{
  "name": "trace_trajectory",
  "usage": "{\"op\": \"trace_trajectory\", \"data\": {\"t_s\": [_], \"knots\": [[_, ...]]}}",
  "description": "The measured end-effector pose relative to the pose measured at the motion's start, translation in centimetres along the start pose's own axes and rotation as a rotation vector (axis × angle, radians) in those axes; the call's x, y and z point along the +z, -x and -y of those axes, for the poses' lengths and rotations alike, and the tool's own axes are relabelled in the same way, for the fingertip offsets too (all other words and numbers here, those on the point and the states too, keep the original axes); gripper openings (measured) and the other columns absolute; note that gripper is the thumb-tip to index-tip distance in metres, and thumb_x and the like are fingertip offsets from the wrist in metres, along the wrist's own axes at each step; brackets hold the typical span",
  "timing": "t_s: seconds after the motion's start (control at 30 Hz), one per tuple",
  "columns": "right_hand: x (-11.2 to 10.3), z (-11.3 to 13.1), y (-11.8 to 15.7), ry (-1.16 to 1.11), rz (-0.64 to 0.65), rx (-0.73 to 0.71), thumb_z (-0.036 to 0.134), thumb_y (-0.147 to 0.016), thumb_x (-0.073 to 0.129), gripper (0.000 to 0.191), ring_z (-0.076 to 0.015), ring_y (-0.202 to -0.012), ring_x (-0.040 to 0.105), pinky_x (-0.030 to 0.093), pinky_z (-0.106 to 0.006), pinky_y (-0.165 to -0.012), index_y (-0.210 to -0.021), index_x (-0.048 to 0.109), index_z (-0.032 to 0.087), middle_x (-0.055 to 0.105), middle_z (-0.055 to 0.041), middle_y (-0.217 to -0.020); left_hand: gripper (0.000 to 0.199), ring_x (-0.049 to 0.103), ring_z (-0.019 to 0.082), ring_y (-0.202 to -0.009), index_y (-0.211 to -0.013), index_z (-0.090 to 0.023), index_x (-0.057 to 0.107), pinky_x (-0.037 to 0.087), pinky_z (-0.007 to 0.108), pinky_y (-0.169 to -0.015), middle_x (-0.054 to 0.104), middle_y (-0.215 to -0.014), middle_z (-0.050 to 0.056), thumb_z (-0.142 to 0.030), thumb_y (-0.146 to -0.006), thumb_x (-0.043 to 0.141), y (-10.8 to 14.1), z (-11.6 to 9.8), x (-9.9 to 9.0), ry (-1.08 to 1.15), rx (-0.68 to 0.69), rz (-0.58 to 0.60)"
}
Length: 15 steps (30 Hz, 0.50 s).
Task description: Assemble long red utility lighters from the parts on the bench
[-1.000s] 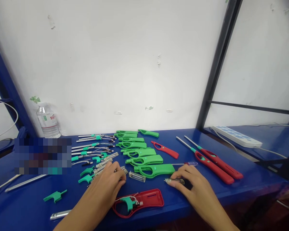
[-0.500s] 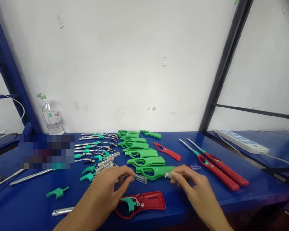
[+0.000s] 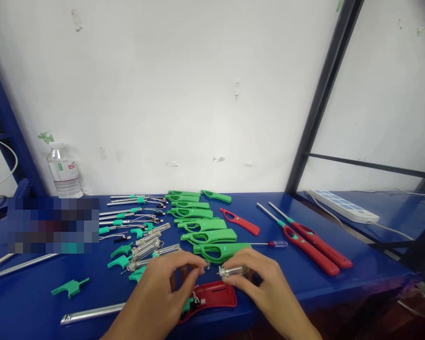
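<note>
My right hand (image 3: 260, 276) is closed around a clear lighter fuel tank (image 3: 235, 270), its metal valve end pointing left. Facing it, my left hand (image 3: 173, 288) pinches a small clear piece (image 3: 207, 265); most of that piece is hidden by the fingers. Below the hands lies an open red lighter handle half (image 3: 217, 297) with a green trigger (image 3: 187, 306) and white wires, partly covered by my left hand. Behind my left hand are several clear fuel tanks (image 3: 147, 248) in a pile and loose green triggers (image 3: 120, 262).
Green handle shells (image 3: 208, 236) lie in a column, with a screwdriver (image 3: 278, 244) and red shell (image 3: 241, 222) beside them. Metal lighter tubes (image 3: 92, 312) are at left. Two red lighters (image 3: 311, 250), a power strip (image 3: 343, 206) and a water bottle (image 3: 64, 172) stand farther out.
My hands have come closer together. The tank in my right hand now shows more of its length, while the clear piece at my left fingertips shows less. The view has shifted slightly right.
</note>
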State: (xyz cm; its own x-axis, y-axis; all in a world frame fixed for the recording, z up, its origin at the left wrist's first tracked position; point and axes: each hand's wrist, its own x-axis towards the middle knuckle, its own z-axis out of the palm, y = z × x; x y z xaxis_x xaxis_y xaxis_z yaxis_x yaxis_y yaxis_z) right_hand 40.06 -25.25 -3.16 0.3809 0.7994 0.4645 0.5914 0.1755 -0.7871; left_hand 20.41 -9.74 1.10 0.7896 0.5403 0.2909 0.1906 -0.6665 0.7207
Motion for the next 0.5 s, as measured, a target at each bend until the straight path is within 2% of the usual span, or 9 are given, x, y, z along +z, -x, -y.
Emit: {"op": "trace_trajectory", "data": {"t_s": [0.13,0.27,0.37,0.5], "knots": [[0.1,0.4,0.1,-0.024,0.044,0.031,0.031,-0.098,0.087,0.003,-0.0137,-0.081,0.074,0.05,-0.021,-0.073,-0.099,0.086,0.034,0.085,0.0082,-0.096,0.038,0.065,0.018,-0.067,-0.101,-0.028,0.087,0.042,0.027,-0.06,0.083,-0.086,0.003,-0.049,-0.1,0.055,0.3,0.4,1.0,0.032,0.0,0.046],[0.0,0.4,0.2,-0.039,0.049,0.042,0.03,-0.095,0.09,0.005,-0.0129,-0.079,0.074,0.049,-0.02,-0.072,-0.096,0.087,0.033,0.086,0.0091,-0.093,0.033,0.062,0.017,-0.068,-0.108,-0.027,0.082,0.039,0.027,-0.06,0.076,-0.078,0.0,-0.046,-0.103,0.056,0.6,0.7,1.8,0.083,-0.043,0.088],[0.0,0.4,0.3,-0.06,0.06,0.028,0.033,-0.094,0.093,0.005,-0.0132,-0.08,0.076,0.051,-0.019,-0.075,-0.095,0.088,0.033,0.087,0.0089,-0.092,0.025,0.062,0.016,-0.071,-0.1,-0.026,0.075,0.037,0.026,-0.061,0.073,-0.08,-0.001,-0.044,-0.105,0.057,0.8,0.6,2.1,0.144,-0.055,0.123],[0.0,0.6,0.3,-0.069,0.069,0.007,0.034,-0.092,0.095,0.006,-0.0127,-0.079,0.078,0.052,-0.019,-0.075,-0.094,0.089,0.033,0.088,0.0091,-0.091,0.027,0.055,0.014,-0.064,-0.095,-0.026,0.065,0.037,0.025,-0.059,0.064,-0.073,-0.004,-0.049,-0.107,0.059,1.1,0.3,2.2,0.241,-0.059,0.155]]}}
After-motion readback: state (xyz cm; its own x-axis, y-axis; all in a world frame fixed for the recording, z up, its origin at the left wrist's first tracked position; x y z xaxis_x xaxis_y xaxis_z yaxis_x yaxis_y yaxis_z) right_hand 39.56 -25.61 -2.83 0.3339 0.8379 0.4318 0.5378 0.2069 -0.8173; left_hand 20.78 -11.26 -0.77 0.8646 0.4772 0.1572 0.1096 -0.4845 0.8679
